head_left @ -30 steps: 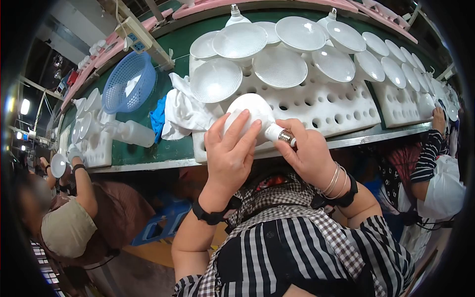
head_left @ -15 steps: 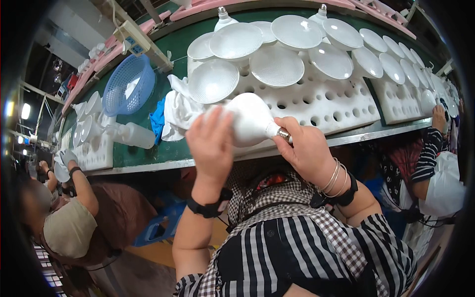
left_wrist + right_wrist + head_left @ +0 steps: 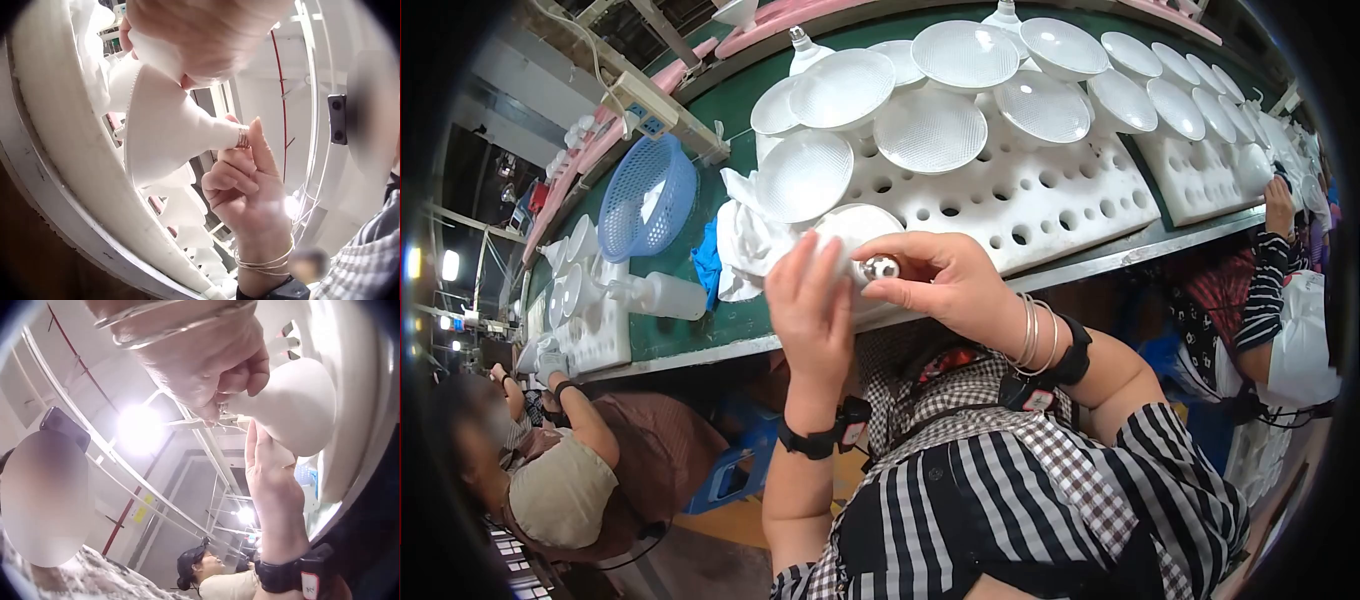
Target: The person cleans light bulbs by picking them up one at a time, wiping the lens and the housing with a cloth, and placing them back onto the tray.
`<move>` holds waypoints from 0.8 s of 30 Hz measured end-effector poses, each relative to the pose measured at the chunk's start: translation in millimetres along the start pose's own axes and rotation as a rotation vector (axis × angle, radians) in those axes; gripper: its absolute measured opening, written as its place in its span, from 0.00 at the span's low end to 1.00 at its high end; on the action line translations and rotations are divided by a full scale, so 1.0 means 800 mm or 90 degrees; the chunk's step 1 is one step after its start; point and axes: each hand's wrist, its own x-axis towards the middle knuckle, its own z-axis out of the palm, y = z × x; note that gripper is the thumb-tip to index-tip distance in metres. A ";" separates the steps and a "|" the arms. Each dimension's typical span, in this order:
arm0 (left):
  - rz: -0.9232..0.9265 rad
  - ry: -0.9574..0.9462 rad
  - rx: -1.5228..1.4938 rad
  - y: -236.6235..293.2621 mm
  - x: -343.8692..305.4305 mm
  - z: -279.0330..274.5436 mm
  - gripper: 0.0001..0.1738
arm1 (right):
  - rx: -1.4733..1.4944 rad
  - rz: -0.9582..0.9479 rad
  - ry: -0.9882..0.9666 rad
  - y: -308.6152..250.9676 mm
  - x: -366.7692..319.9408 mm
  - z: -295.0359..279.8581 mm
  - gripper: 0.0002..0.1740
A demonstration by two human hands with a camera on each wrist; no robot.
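Observation:
Between thumb and fingers, the right hand pinches the metal screw base of a white cone-shaped lamp. The base points back toward the wearer in the head view. The left hand, blurred there, is at the lamp's wide side. A small white cloth-like piece is held under its fingers against the outer shell, as the left wrist view shows. From the right wrist view, the left hand has nearly straight fingers beside the lamp. The lamp's front face is hidden.
White foam blocks with holes carry several white lamps behind the hands. White cloth, a blue cloth, a blue basket and a white bottle lie left. Other people work at both sides.
The lamp has turned so its screw base faces the wearer, and the right hand has moved left with it. The left hand has shifted around the shell. The head view has tilted slightly.

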 end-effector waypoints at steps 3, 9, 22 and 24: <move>0.043 -0.046 -0.062 0.011 -0.001 0.000 0.23 | 0.083 -0.004 -0.013 -0.008 0.007 0.002 0.17; -0.016 -0.057 -0.124 0.003 -0.005 0.006 0.27 | 0.225 0.160 -0.117 -0.017 0.019 -0.005 0.16; -0.061 -0.021 -0.106 0.013 -0.001 0.014 0.30 | 0.222 0.116 -0.096 -0.007 0.020 0.000 0.17; -0.061 -0.021 -0.095 0.012 -0.001 0.015 0.30 | 0.221 0.125 -0.088 -0.006 0.019 0.001 0.16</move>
